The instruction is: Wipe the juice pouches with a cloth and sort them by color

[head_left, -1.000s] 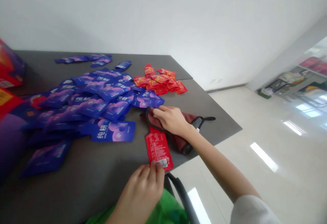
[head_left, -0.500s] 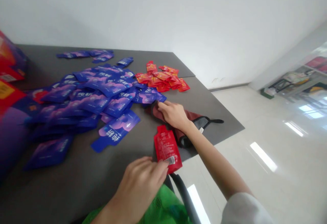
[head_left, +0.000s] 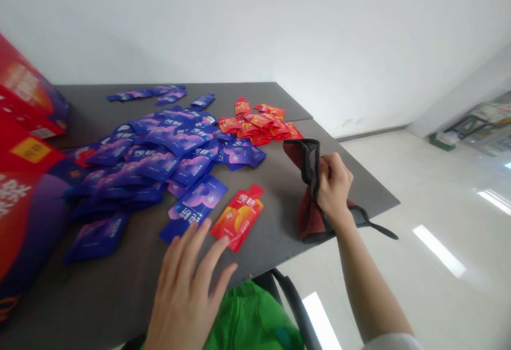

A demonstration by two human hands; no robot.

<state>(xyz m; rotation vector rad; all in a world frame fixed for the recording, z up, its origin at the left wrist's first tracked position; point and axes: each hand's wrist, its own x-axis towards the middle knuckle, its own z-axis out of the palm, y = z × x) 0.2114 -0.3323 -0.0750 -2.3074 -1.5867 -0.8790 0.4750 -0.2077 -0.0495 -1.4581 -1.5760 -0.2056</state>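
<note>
My right hand point(head_left: 334, 188) is closed on a maroon cloth pouch point(head_left: 310, 217) with black edging and a dark strap, lifted partly off the grey table. My left hand point(head_left: 191, 281) is open, fingers spread, just short of a red and orange sachet point(head_left: 239, 216) that lies face up. Touching or nearly touching that sachet is a single blue sachet point(head_left: 195, 206). To the left spreads a big heap of blue and purple sachets point(head_left: 159, 153). Behind the pouch sits a smaller pile of red and orange sachets point(head_left: 263, 122).
Red and purple boxes point(head_left: 27, 94) stand at the left edge of the grey table point(head_left: 275, 180). More blue sachets point(head_left: 147, 92) lie near the wall. Green mesh fabric point(head_left: 251, 318) and a black chair arm point(head_left: 297, 307) are below the table's front edge. Shelving point(head_left: 475, 121) stands far right.
My left hand has let go of the red sachet, which now lies with its orange-printed side up. My right hand has gathered up the pouch and moved it right.
</note>
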